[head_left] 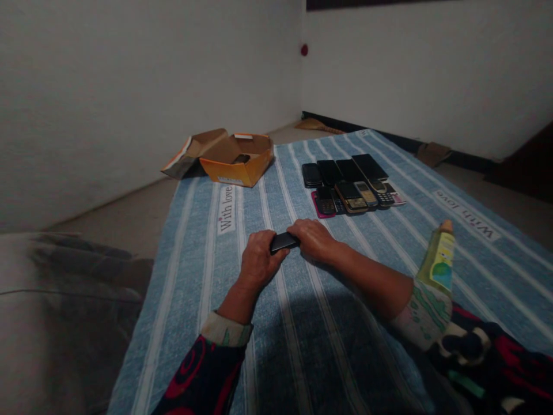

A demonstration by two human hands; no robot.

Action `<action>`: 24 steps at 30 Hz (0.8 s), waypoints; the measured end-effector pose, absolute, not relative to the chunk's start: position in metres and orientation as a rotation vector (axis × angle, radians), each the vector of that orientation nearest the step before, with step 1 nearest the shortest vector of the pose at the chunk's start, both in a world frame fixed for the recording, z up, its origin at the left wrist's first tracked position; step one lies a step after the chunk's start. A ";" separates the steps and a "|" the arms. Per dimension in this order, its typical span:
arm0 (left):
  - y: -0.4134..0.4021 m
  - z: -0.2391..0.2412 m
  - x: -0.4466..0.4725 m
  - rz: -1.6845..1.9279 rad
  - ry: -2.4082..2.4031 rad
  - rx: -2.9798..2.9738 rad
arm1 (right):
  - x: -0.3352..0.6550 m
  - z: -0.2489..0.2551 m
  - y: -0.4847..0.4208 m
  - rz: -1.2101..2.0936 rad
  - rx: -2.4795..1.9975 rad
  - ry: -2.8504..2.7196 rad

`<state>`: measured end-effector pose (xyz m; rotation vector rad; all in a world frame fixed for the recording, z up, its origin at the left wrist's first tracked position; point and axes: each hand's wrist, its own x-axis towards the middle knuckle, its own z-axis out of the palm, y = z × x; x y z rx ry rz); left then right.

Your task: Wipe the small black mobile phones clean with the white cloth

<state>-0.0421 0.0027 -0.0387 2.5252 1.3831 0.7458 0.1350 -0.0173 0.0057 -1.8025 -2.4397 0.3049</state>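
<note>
A dark, flat mobile phone point(284, 242) is held level between my two hands over the striped blue cloth point(203, 369). My left hand point(258, 259) grips its left end, the thumb along the near edge. At the right end, the fingers of my right hand point(314, 239) are closed on it. Beyond my right hand lie several phones in two rows: black slab phones point(369, 167) at the back and keypad phones point(354, 196) in front. One of the front ones sits on a pink piece point(327, 215).
An orange cardboard box point(237, 170) with its lid flap point(194, 153) folded open stands at the far left, a dark phone point(241, 158) inside. A green-yellow bottle point(438, 256) lies beside my right forearm. White walls point(151, 69) meet in a corner behind.
</note>
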 end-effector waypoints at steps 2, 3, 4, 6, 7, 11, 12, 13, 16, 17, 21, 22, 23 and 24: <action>0.002 -0.040 -0.042 0.754 1.390 2.525 | 0.138 0.002 -0.017 0.310 -1.798 -2.408; 0.002 -0.040 -0.043 0.750 1.390 2.527 | 0.140 0.000 -0.017 0.300 -1.799 -2.388; 0.002 -0.040 -0.043 0.744 1.391 2.530 | 0.141 -0.002 -0.017 0.288 -1.800 -2.368; 0.002 -0.041 -0.043 0.735 1.391 2.532 | 0.142 -0.006 -0.016 0.270 -1.804 -2.337; 0.002 -0.041 -0.043 0.736 1.395 2.531 | 0.142 -0.008 -0.016 0.268 -1.806 -2.327; 0.001 -0.040 -0.044 0.754 1.387 2.523 | 0.140 -0.011 -0.020 0.239 -1.827 -2.296; 0.001 -0.040 -0.044 0.756 1.379 2.523 | 0.139 -0.012 -0.022 0.221 -1.830 -2.289; 0.001 -0.040 -0.044 0.758 1.370 2.523 | 0.138 -0.014 -0.026 0.199 -1.825 -2.287; 0.001 -0.041 -0.045 0.762 1.364 2.524 | 0.133 -0.021 -0.037 0.115 -1.789 -2.296; 0.001 -0.041 -0.045 0.764 1.367 2.525 | 0.132 -0.023 -0.041 0.084 -1.780 -2.297; 0.002 -0.044 -0.044 0.774 1.378 2.525 | 0.130 -0.028 -0.044 0.023 -1.794 -2.295; 0.002 -0.044 -0.044 0.776 1.379 2.523 | 0.130 -0.026 -0.041 0.029 -1.798 -2.299; 0.002 -0.044 -0.044 0.776 1.380 2.520 | 0.130 -0.024 -0.038 0.040 -1.799 -2.302; 0.002 -0.044 -0.044 0.774 1.384 2.517 | 0.129 -0.021 -0.033 0.053 -1.801 -2.300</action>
